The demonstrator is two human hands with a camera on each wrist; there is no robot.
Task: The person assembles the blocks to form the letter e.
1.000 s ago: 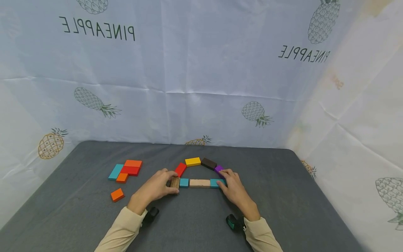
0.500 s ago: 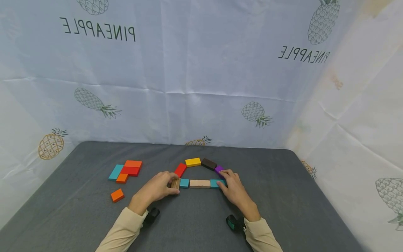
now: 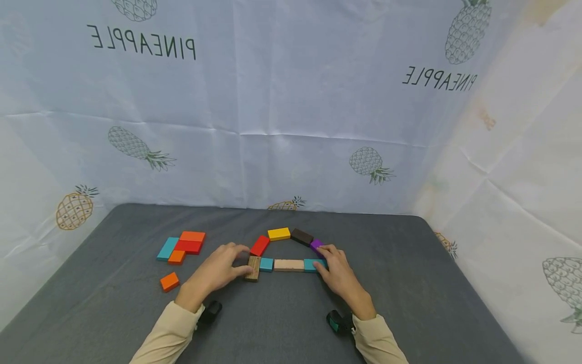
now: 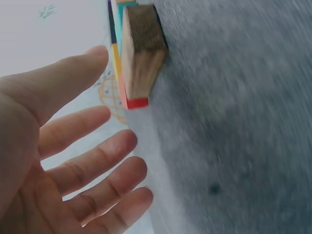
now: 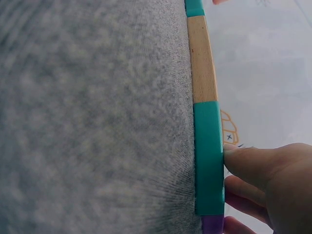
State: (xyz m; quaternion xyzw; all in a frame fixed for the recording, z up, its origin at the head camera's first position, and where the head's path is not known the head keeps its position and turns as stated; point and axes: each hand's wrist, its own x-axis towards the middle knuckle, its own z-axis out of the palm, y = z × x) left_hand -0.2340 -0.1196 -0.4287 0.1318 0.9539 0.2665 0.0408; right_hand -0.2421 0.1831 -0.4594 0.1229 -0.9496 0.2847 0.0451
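Your left hand [image 3: 213, 271] has released the brown rectangular wooden block [image 3: 253, 269], fingers spread, empty; it lies unheld, ending the block row [image 3: 288, 265] at left. Your right hand [image 3: 339, 273] touches the teal rectangular block [image 3: 310, 266], grip unclear.

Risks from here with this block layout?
1. The left hand is open right beside the brown block; a brush of the thumb could twist it out of line.
2. The right hand rests at the right-end teal block and purple block; a careless lift might drag either.
3. That teal block abuts the light wooden block, so a sideways push would probably shift both.
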